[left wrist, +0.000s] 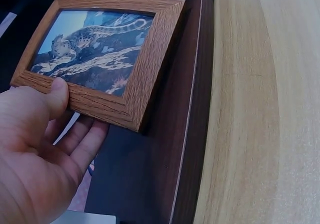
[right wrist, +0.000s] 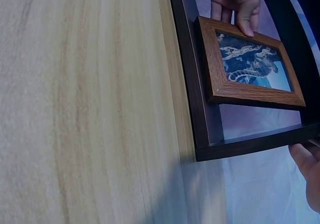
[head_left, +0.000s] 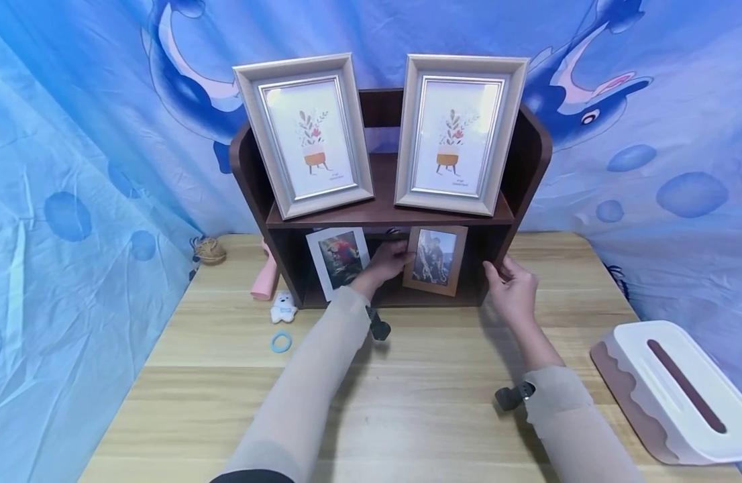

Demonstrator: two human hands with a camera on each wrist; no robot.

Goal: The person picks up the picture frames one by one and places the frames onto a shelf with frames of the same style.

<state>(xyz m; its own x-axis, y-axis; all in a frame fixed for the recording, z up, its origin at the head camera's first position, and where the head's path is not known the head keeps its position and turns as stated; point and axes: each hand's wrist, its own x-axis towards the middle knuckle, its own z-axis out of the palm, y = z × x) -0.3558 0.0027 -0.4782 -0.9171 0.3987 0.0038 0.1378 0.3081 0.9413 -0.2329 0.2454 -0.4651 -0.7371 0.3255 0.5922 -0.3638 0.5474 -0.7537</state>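
Observation:
In the lower compartment of a dark brown shelf [head_left: 390,194], my left hand [head_left: 388,263] holds a brown wooden photo frame [left wrist: 150,64] by one long side. The thumb lies on its front and the fingers reach behind. This frame leans slightly and carries a picture of a spotted big cat. At the shelf's right side panel, my right hand [head_left: 516,288] grips near the front edge, with its thumb at that edge. To the left of my left hand, a white photo frame [head_left: 321,258] with a parrot picture stands tilted, partly covered by the forearm.
Two large pale frames [head_left: 365,134] [head_left: 404,134] lean on the upper board. Left of the shelf are a twine ball [head_left: 210,251], a pink object [head_left: 265,278], a white bear figure [head_left: 283,307] and a blue ring [head_left: 281,342]. A tissue box [head_left: 643,349] stands at the right.

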